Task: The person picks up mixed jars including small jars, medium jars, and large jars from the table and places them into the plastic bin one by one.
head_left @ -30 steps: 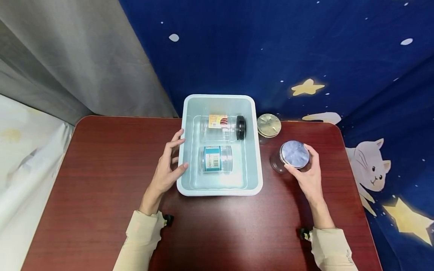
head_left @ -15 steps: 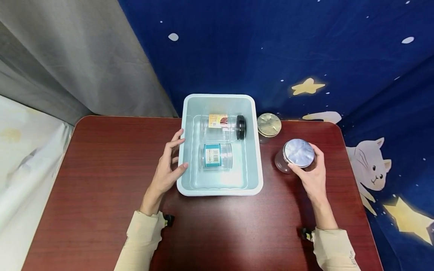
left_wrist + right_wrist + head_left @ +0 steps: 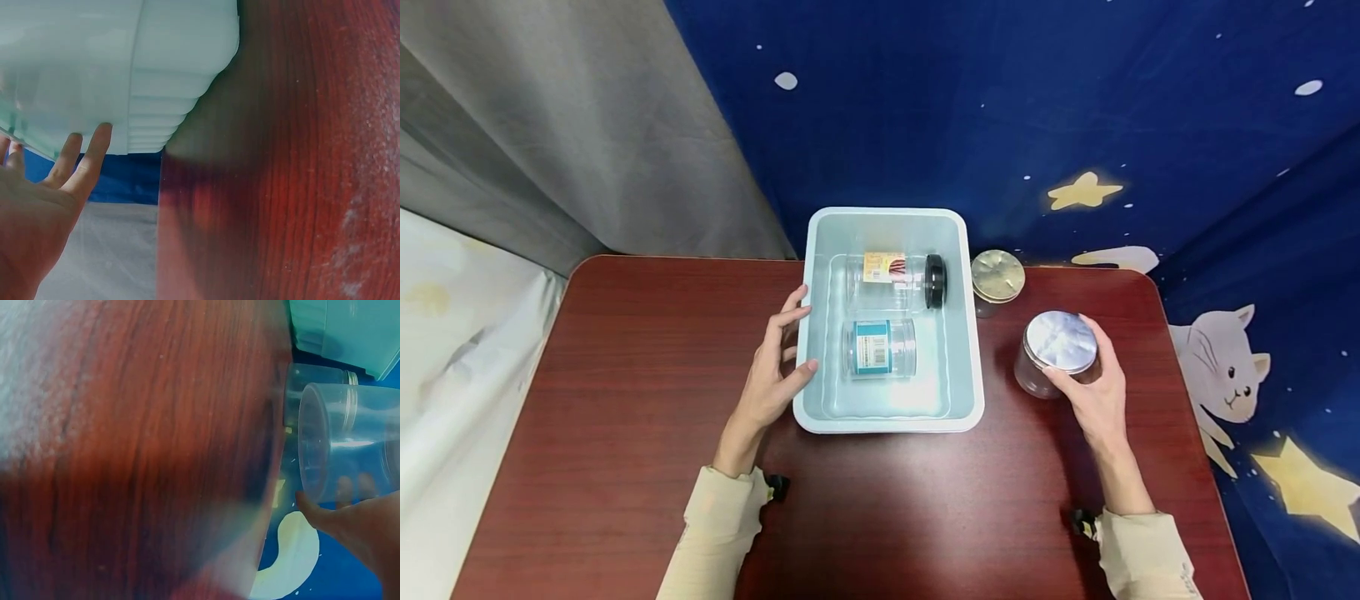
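Observation:
A clear jar (image 3: 1037,375) with a silver lid (image 3: 1061,341) is held in my right hand (image 3: 1101,396), thumb and fingers around its upper part. In the right wrist view its base shows a little above the table. My left hand (image 3: 767,371) rests against the left side of a pale blue tub (image 3: 887,423), the thumb at the rim and fingers extended along the outer wall. Inside the tub, two clear jars lie on their sides: one with a black lid (image 3: 935,282) at the back, and one with a teal label (image 3: 872,347) in front.
Another clear jar with a gold-toned lid (image 3: 997,276) stands by the tub's back right corner. The dark red table (image 3: 647,375) ends at a blue star-print curtain (image 3: 880,125) and a grey curtain (image 3: 572,125) behind.
My right hand has moved slightly right with the silver-lidded jar, whose lid now looks larger. The teal-labelled jar has rocked slightly. My left hand has stayed at the tub.

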Demonstrator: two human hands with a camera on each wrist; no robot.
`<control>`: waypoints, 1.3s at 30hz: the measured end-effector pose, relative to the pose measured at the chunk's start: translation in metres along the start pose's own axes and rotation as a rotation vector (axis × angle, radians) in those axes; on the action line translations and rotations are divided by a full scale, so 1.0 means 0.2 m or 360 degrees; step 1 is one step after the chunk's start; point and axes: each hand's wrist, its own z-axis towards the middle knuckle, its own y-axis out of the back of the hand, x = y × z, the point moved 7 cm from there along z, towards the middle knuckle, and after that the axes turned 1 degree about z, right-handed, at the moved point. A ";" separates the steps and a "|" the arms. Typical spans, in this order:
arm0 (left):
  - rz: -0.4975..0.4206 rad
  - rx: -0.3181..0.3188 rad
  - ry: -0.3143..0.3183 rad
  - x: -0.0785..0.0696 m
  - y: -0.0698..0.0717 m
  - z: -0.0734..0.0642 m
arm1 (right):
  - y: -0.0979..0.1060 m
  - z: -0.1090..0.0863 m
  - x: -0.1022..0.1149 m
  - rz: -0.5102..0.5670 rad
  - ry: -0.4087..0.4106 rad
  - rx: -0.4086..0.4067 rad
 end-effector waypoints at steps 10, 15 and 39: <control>0.0001 -0.0011 -0.0016 -0.01 0.00 0.00 | -0.02 0.00 0.06 0.0373 0.0117 -0.0051; 0.0002 -0.0014 -0.0012 0.00 0.00 -0.01 | -0.02 -0.01 0.11 0.0282 0.0196 -0.0035; 0.0067 -0.0023 -0.0042 -0.01 0.00 0.00 | -0.15 -0.01 0.44 0.0107 0.0490 0.0127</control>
